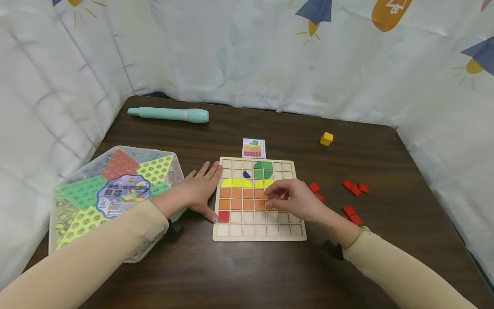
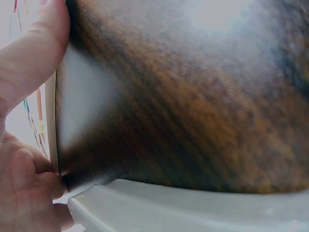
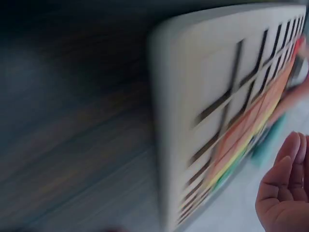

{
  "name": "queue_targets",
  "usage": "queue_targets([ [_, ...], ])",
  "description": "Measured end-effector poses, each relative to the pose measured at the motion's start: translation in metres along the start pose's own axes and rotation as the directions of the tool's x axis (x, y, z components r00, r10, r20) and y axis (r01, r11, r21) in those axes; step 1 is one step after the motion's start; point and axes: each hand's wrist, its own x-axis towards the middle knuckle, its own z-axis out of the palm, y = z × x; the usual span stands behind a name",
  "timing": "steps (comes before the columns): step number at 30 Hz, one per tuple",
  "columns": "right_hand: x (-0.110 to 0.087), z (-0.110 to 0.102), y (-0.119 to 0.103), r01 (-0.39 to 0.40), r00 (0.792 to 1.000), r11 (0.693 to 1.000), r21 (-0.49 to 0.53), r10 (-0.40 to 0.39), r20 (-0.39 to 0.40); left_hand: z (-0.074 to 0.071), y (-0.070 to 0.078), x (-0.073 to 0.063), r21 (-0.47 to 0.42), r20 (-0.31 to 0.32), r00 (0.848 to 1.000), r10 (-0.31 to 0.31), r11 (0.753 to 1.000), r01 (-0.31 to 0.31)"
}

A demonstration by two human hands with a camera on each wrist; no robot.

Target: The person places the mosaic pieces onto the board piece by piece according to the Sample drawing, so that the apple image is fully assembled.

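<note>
A wooden grid board [image 1: 247, 230] lies on the table, bearing green rounded pieces [image 1: 263, 170], a small blue piece [image 1: 246, 174], yellow pieces [image 1: 236, 183], rows of orange tiles [image 1: 236, 199] and one red tile [image 1: 224, 216] at its left side. My left hand [image 1: 200, 191] rests along the board's left edge, fingers spread, thumb near the red tile. Over the board's right half is my right hand [image 1: 295, 198], its fingers loosely bent and thumb apart from the index finger. No piece shows between its fingertips. Several orange squares are hidden beneath it.
Several loose red tiles [image 1: 352, 187] lie right of the board. A small picture card [image 1: 254, 148] sits behind it, and a yellow cube [image 1: 326, 138] stands back right. At left are a clear game box [image 1: 115, 197] and a mint-green stick-shaped object [image 1: 167, 114].
</note>
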Motion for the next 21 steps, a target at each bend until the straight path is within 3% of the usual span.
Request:
queue_targets([
  [4, -0.02, -0.027, 0.029, -0.082, 0.993, 0.997, 0.015, 0.083, -0.086, 0.001, -0.001, 0.0, 0.003, -0.006, 1.0, -0.003, 1.0, 0.003],
  [10, -0.045, -0.059, 0.066, -0.22, 0.962, 0.975, -0.009, 0.216, -0.17, -0.001, -0.001, 0.0, 0.003, 0.005, 1.0, -0.001, 1.0, 0.001],
  [15, -0.051, -0.067, 0.08, -0.313, 0.938, 0.944, -0.099, 0.291, -0.19, -0.001, 0.0, 0.0, 0.0, 0.017, 1.0, -0.014, 1.0, 0.014],
  [21, -0.051, -0.067, 0.087, -0.339, 0.934, 0.929, -0.15, 0.314, -0.171, -0.001, 0.001, 0.002, 0.002, 0.026, 0.999, -0.022, 1.0, 0.022],
])
